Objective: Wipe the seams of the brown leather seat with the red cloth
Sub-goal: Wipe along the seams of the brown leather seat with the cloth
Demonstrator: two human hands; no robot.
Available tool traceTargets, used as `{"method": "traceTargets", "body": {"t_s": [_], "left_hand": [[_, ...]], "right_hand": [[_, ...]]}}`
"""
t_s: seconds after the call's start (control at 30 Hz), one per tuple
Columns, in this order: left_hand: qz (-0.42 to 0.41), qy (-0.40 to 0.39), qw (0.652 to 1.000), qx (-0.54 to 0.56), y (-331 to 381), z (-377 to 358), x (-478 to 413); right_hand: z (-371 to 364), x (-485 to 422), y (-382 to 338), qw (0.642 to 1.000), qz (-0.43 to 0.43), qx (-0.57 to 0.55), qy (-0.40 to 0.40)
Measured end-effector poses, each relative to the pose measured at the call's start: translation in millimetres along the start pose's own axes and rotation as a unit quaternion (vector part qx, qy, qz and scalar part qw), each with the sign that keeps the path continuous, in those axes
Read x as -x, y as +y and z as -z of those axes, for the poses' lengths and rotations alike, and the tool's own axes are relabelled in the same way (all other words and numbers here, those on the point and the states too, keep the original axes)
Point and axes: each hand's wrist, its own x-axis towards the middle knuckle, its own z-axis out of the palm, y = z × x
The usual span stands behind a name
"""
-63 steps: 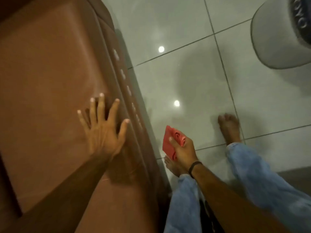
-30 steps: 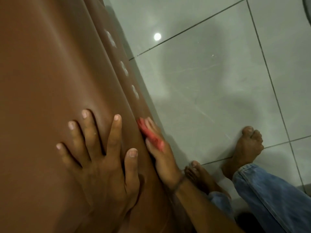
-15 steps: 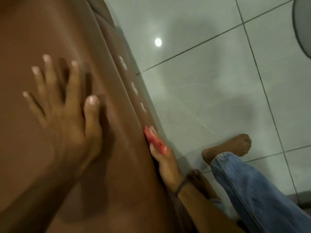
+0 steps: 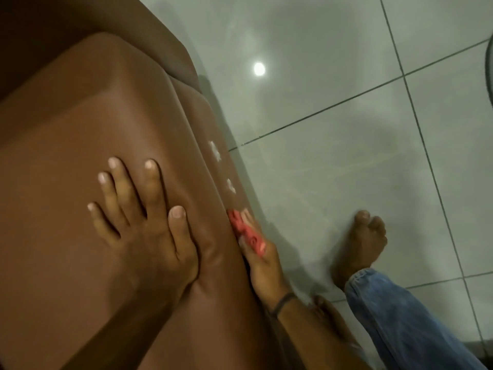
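Observation:
The brown leather seat (image 4: 80,129) fills the left half of the head view, with a seam running down its right edge past several pale marks (image 4: 214,150). My left hand (image 4: 141,217) lies flat on the cushion top, fingers spread, pressing the leather down beside the seam. My right hand (image 4: 262,265) holds the folded red cloth (image 4: 246,232) against the seat's right side, just below the lowest pale mark. The cloth is partly hidden under my fingers.
Glossy grey floor tiles (image 4: 346,169) with dark grout lines stretch to the right of the seat. My bare feet (image 4: 360,244) and blue jeans (image 4: 405,324) stand close beside the seat. A dark rounded object (image 4: 490,62) shows at the right edge.
My right hand went from holding the cloth in the air to pressing it on the seat's side. My left hand shifted about on the cushion and now presses near the seam.

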Motion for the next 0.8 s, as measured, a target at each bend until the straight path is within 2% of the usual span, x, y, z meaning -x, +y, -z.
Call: {"method": "traceTargets", "body": {"t_s": [0.1, 0.17, 0.23, 0.33, 0.4, 0.47, 0.53, 0.6, 0.7, 0.8], "left_hand": [[0.002, -0.008, 1.000, -0.010, -1, -2, -2], [-0.002, 0.000, 1.000, -0.013, -4, -5, -1], [-0.009, -0.002, 1.000, -0.021, -9, -8, -2], [-0.006, -0.008, 1.000, -0.028, -8, -8, -1], [-0.008, -0.013, 1.000, -0.016, -4, -3, 0], [0.000, -0.030, 0.999, -0.014, 1, 5, -3], [0.004, -0.065, 0.998, -0.016, 6, 18, -6], [0.000, -0.088, 0.996, 0.010, 7, 29, -6], [-0.029, -0.063, 0.996, 0.057, -6, 42, -28], [-0.061, 0.000, 0.994, 0.086, -28, 36, -87]], "right_hand": [[14, 14, 13, 0.997, -0.066, -0.015, 0.041], [14, -23, 1, 0.987, -0.110, -0.085, 0.077], [7, -82, -26, 0.980, -0.146, -0.095, 0.093], [-15, -139, -62, 0.987, -0.092, -0.099, 0.086], [-23, -123, -65, 0.993, -0.022, -0.107, 0.038], [-15, -75, -54, 0.997, 0.004, -0.071, 0.002], [-3, -25, -32, 1.000, -0.012, -0.022, 0.003], [8, -13, -25, 0.995, -0.084, -0.034, 0.047], [8, -80, -49, 0.989, -0.129, -0.022, 0.073], [-17, -165, -87, 0.992, -0.076, -0.015, 0.099]]}}
